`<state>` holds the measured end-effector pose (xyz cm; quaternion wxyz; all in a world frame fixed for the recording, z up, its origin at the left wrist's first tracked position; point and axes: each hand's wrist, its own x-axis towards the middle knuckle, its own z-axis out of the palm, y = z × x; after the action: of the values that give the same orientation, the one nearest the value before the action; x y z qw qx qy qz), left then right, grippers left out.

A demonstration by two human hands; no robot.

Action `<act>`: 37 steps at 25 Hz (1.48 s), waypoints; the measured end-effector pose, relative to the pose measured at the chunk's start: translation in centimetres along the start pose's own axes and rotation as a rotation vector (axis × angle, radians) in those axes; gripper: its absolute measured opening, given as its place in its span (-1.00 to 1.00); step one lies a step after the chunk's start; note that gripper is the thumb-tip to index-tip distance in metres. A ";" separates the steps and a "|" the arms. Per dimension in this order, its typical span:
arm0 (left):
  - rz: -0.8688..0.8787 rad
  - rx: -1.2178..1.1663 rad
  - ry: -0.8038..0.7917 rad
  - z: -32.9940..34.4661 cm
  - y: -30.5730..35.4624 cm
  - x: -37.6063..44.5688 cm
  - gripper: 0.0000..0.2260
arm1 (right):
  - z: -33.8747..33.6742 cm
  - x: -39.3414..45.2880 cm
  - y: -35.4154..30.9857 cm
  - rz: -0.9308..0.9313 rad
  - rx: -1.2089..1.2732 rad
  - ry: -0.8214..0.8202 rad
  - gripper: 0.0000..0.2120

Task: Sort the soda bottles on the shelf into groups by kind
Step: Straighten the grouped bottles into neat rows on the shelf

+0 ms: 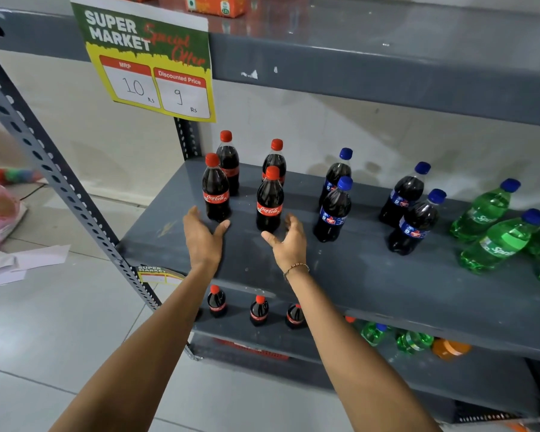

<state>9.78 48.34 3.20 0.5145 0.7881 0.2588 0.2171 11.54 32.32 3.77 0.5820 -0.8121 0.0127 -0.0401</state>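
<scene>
On the grey shelf point(340, 275) stand several red-capped Coca-Cola bottles at the left, the front two being one point(215, 190) and another point(269, 202). Several blue-capped dark cola bottles point(333, 212) stand in the middle. Green Sprite bottles point(499, 241) stand at the right. My left hand point(204, 235) is open, just in front of the front-left Coca-Cola bottle, thumb near its base. My right hand point(289, 240) is open beside the base of the front-right Coca-Cola bottle. Neither hand holds anything.
A price sign point(152, 63) hangs from the upper shelf edge. A slotted upright post point(60, 182) runs down the left. The lower shelf holds more Coca-Cola bottles point(258, 310), green bottles point(413, 341) and an orange one point(451, 349). Bags and papers lie on the floor at left.
</scene>
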 end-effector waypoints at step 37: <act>0.140 0.143 -0.348 15.4 7.7 -11.0 -0.50 | -23.5 2.2 7.9 0.209 0.046 0.240 -0.42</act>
<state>12.09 28.07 3.69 0.4779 0.8644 0.1253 0.0938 12.02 7.41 3.89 0.5958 -0.7822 0.1656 -0.0765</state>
